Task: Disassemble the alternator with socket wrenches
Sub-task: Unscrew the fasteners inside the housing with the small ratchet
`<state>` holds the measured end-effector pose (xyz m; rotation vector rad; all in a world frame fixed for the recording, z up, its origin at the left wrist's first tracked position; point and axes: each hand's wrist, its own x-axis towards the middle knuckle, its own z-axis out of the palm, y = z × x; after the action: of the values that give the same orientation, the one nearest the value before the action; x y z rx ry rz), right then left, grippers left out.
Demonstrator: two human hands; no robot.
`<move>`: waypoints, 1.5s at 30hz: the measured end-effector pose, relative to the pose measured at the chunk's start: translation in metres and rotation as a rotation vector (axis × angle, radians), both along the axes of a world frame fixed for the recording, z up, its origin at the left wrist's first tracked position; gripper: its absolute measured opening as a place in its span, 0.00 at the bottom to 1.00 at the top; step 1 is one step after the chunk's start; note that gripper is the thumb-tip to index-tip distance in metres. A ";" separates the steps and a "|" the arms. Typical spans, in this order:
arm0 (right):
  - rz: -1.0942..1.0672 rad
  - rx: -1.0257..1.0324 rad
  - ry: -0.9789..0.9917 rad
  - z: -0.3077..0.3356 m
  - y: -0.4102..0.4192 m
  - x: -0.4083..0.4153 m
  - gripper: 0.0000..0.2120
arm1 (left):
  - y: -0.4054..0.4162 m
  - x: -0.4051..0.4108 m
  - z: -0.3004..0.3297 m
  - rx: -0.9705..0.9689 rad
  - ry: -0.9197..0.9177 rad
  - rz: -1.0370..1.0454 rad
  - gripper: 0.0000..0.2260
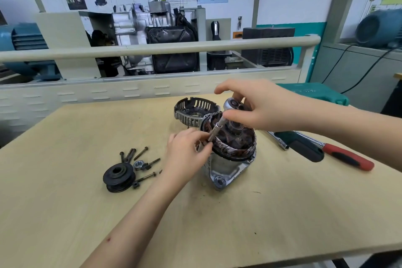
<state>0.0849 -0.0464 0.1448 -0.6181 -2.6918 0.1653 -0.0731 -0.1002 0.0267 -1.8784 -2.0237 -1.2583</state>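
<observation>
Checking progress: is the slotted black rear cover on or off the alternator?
Off. The slotted black rear cover lies on the table behind the alternator, whose copper windings are exposed.

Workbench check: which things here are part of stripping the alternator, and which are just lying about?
In the job:
- alternator, stator windings exposed
- socket wrench, right hand on its head, left hand pinching its extension
- removed rear cover
- pulley, nut, bolts

Lying about:
- red-handled ratchet
- green tool case
- engine display behind the bench
</observation>
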 end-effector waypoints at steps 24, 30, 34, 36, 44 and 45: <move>-0.002 0.156 -0.150 0.012 0.025 -0.006 0.22 | 0.002 -0.001 0.014 0.157 -0.099 -0.150 0.04; -0.017 0.150 -0.144 0.010 0.021 -0.007 0.20 | 0.001 -0.003 0.018 0.067 -0.138 -0.187 0.09; 0.062 0.189 -0.219 0.017 0.019 -0.004 0.16 | 0.003 -0.004 0.020 0.110 -0.083 -0.160 0.06; -0.037 0.268 -0.244 0.016 0.019 -0.007 0.21 | 0.005 -0.001 0.020 0.142 -0.009 -0.109 0.04; -0.004 0.191 -0.222 0.012 0.018 -0.003 0.16 | 0.008 0.002 0.021 0.125 0.002 -0.096 0.06; -0.041 0.238 -0.236 0.011 0.019 -0.004 0.18 | 0.009 0.004 0.022 0.145 0.041 -0.050 0.08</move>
<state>0.0812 -0.0278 0.1562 -0.6524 -2.8598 -0.2504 -0.0695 -0.0909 0.0489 -1.8823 -1.8233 -1.3280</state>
